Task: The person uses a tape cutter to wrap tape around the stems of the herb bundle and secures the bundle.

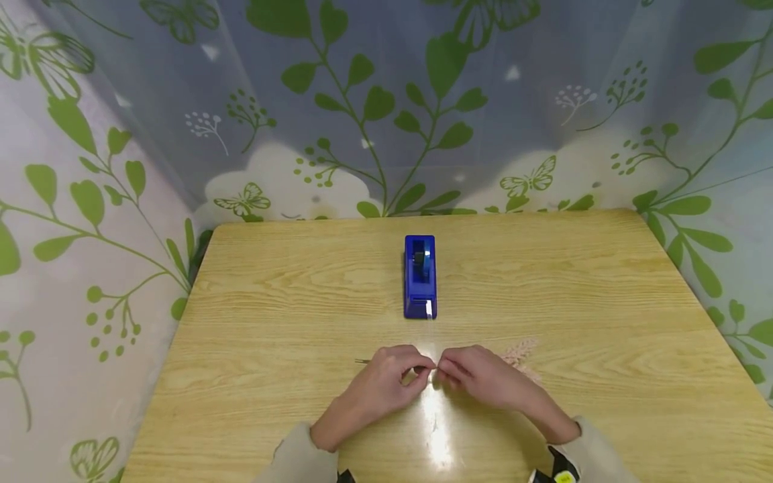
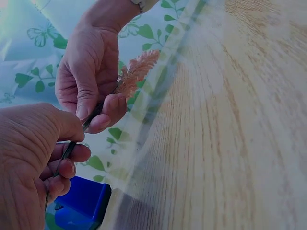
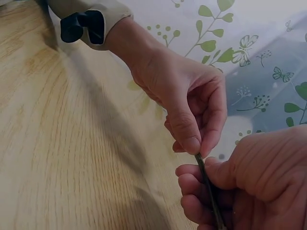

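Observation:
My left hand (image 1: 389,379) and right hand (image 1: 483,377) meet over the table, fingertips nearly together. Both grip a thin dark green stem (image 3: 207,184), which runs through the curled fingers of the right hand up to the left thumb and fingertip. Fluffy pale pink flower heads (image 2: 136,74) stick out beyond the right hand; in the head view they show past its far side. Thin stem ends (image 1: 362,361) poke out left of the left hand. A faint clear strip of tape (image 1: 431,329) reaches from the dispenser toward the fingers. The palms hide part of the stem.
A blue tape dispenser (image 1: 419,290) stands on the wood-grain table (image 1: 290,295), straight ahead of the hands. Behind and on both sides hangs a curtain (image 1: 338,161) printed with leaves and butterflies. Light glares off the tabletop between the forearms.

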Demonstrator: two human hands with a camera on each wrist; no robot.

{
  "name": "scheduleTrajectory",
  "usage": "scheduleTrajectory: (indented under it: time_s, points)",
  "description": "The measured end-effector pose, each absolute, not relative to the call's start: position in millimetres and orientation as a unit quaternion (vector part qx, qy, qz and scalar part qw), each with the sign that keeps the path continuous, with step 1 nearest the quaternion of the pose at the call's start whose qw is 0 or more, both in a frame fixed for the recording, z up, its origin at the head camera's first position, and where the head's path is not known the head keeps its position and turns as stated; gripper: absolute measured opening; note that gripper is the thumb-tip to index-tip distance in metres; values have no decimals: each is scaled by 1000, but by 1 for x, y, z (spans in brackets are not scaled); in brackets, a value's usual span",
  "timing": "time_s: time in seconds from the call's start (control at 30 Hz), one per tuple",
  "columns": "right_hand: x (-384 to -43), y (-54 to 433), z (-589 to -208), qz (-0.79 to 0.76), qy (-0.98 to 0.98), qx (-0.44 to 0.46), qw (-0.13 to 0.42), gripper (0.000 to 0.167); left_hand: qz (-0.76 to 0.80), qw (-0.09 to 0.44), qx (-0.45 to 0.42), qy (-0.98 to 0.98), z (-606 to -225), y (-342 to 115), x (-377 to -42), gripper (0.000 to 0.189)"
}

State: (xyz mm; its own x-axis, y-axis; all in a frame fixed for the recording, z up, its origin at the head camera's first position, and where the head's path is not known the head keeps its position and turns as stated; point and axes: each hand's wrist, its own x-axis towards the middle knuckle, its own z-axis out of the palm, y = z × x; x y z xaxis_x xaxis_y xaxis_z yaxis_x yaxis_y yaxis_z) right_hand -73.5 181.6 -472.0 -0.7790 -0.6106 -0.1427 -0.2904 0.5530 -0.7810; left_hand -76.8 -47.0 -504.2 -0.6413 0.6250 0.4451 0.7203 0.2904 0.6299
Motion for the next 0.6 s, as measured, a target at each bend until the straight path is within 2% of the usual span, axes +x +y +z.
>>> scheduleTrajectory:
  time_s: [0.17, 0.5, 0.6]
  points:
    - [-75, 182, -471, -382, 859, -279, 194, 24, -415, 57, -415, -808, -503, -47, -75, 15]
    - [-71, 177, -469, -291, 909, -274, 121, 13, -405, 56, -395, -823, -503, -45, -74, 13]
    - [-69, 175, -469, -271, 916, -282, 84, 11, -406, 53, -389, -825, -503, -46, -73, 11]
